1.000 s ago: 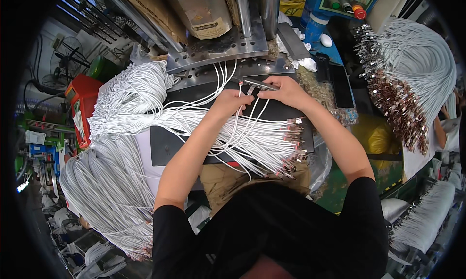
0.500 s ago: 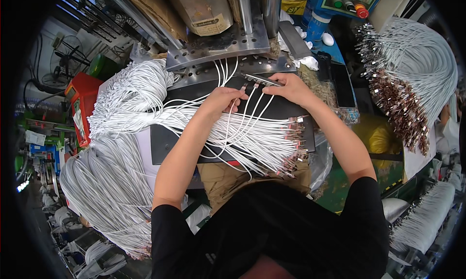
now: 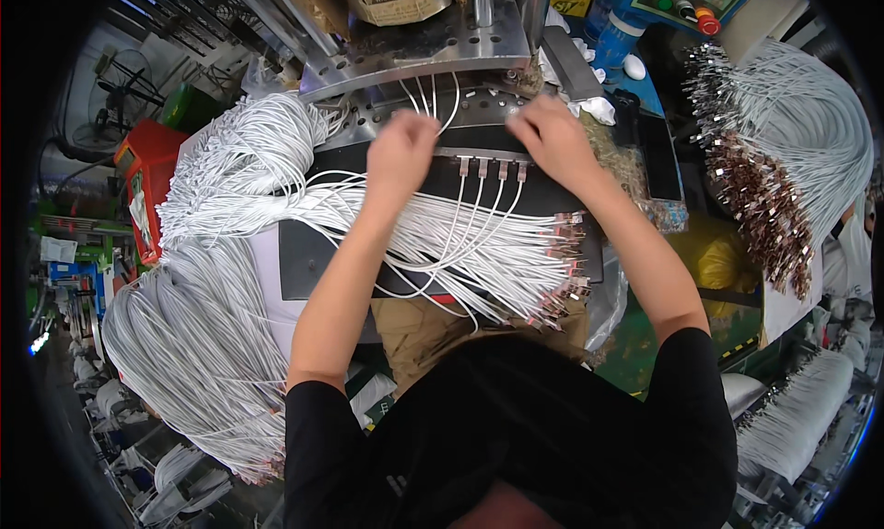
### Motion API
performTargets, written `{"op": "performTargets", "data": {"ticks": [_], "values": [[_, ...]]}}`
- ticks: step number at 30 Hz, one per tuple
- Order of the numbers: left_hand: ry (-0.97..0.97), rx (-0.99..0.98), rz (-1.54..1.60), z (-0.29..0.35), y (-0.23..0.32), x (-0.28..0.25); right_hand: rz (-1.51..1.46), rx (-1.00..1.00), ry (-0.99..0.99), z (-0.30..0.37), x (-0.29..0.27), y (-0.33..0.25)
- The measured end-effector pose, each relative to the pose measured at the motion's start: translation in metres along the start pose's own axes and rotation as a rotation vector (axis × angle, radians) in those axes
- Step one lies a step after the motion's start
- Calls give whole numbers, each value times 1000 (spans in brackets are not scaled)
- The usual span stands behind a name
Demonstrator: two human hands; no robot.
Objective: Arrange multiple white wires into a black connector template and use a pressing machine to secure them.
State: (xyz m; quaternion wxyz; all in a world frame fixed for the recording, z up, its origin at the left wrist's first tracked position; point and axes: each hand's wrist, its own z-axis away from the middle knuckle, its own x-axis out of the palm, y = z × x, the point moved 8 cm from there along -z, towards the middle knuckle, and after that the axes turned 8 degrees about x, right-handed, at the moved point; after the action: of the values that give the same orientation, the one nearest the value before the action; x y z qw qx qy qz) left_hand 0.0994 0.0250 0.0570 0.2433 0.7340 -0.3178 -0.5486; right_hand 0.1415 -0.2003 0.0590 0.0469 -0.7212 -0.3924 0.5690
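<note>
My left hand (image 3: 401, 151) and my right hand (image 3: 551, 135) grip the two ends of a narrow metal fixture bar (image 3: 482, 155) in front of a metal press machine (image 3: 433, 46). Several white cables with metal plug ends (image 3: 490, 170) hang from the bar toward me. A few thin white wires (image 3: 433, 96) run from the bar up into the machine. Below my hands, a fan of white cables (image 3: 479, 253) lies across a black mat (image 3: 304, 262), their metal connectors (image 3: 562, 271) pointing right.
A big bundle of white cables (image 3: 203, 299) drapes off the left side. Another bundle with metal plugs (image 3: 773, 161) hangs at the right. A red box (image 3: 143, 174) sits far left; a blue control panel with coloured buttons (image 3: 681, 0) stands at top right.
Both hands moved up toward the machine, away from the loose cables, and spread apart along the bar. The plugged cables now hang in a row between them.
</note>
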Motion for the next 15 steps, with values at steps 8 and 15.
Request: {"op": "performTargets", "data": {"ticks": [8,15], "values": [[-316,-532,902,-26,-39,31,152,-148,287,-148,63,11],[-209,-367,536,17,-25,-1,-55,2,102,-192,86,29]]}}
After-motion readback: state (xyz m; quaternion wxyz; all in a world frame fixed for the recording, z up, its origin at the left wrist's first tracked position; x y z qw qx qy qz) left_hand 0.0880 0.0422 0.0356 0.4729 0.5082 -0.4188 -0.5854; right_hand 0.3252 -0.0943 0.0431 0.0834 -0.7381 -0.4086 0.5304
